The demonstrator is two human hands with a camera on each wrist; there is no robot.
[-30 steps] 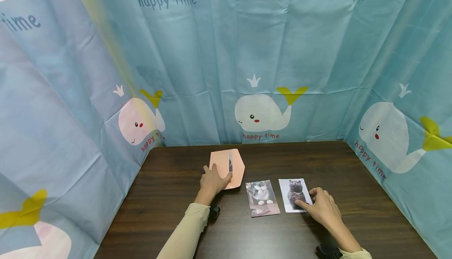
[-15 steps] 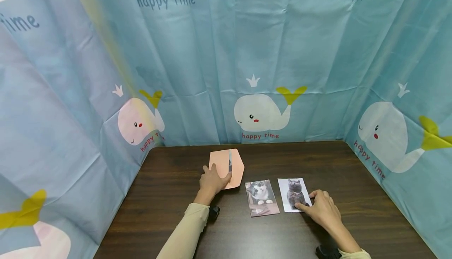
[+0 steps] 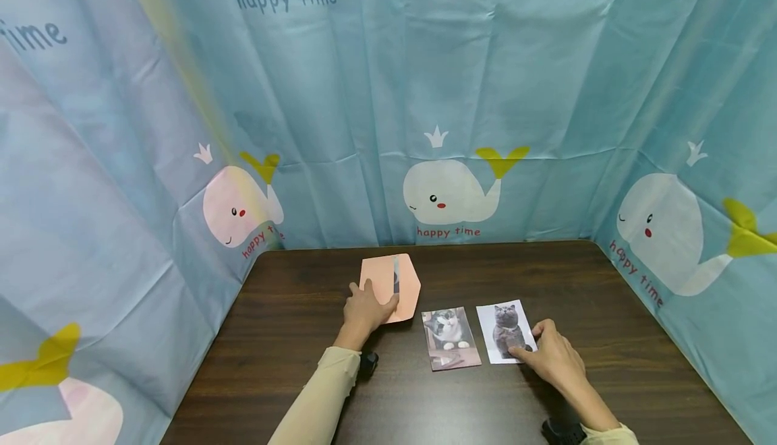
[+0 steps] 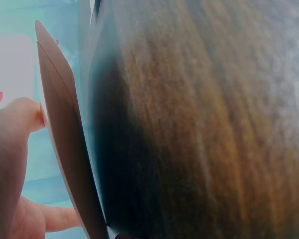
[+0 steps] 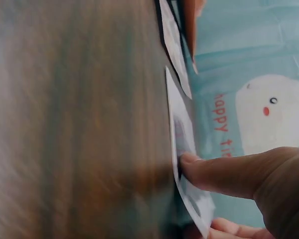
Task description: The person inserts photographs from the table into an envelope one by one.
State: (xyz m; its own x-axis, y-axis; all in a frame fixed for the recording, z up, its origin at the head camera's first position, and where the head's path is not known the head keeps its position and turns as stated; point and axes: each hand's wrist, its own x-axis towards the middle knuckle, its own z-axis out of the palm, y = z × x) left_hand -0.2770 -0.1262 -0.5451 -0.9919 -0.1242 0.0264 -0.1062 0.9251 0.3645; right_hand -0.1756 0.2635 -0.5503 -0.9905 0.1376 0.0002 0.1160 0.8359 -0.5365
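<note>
My left hand (image 3: 363, 309) holds a peach-coloured envelope (image 3: 379, 270) near its lower left. The thumb lies over the envelope's face, beside a narrow slit showing a strip of picture. In the left wrist view the envelope (image 4: 65, 109) stands tilted off the table, hiding some fingertips. My right hand (image 3: 555, 354) pinches the lower right part of a white-bordered photo of a grey cat (image 3: 505, 327). The thumb (image 5: 209, 172) presses on the photo's face in the right wrist view, and other fingers sit at its edge. Between the hands lies a second photo (image 3: 450, 340), of a grey-and-white cat.
Under everything is a dark wood-grain table (image 3: 315, 270). A blue curtain (image 3: 340, 94) with whale prints hangs along its back and sides. Dark devices are strapped at both wrists, below beige sleeves (image 3: 318, 391).
The grey cat photo has turned slightly and its far edge has risen, with my right hand still pinching it. My left hand and the envelope have stayed put.
</note>
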